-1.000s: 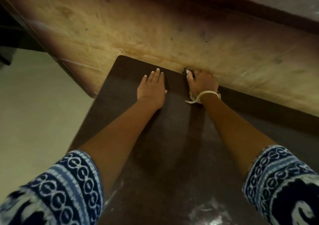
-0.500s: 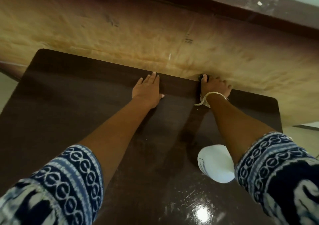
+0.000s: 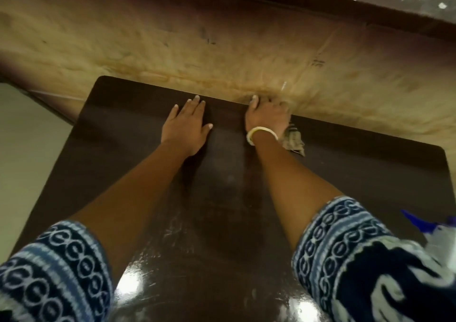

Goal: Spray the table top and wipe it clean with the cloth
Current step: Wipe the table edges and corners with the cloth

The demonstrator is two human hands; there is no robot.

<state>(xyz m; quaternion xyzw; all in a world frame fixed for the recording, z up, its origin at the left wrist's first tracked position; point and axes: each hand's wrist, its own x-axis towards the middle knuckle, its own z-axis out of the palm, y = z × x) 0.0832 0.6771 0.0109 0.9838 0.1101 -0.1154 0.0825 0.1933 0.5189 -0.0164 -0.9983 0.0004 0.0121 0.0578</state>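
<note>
- Dark table top (image 3: 222,223): I was mid-wipe at far edge.
- Right hand (image 3: 267,114) pressed cloth (image 3: 293,140), grip blurred, probably curled.
- Left hand (image 3: 187,124) lay flat, fingers straight.
- Next: sweep toward near side.

Table top (image 3: 357,173): far edge butts against the tan wall (image 3: 222,50), no pass-through there. Left hand (image 3: 186,124) lies flat near the far edge, left of centre; right hand (image 3: 267,115) is at the far edge itself, on the cloth (image 3: 293,140), fingers blurred against the wall. Narrow bare strip between the two hands. Both forearms run from the near side to the far edge and split the surface into three lanes: left, middle, right. Left lane open to the table's left edge, floor (image 3: 24,148) beyond. Right lane bare up to the far right corner; spray bottle (image 3: 441,232) stands near the right edge, beside the right sleeve (image 3: 345,260).
</note>
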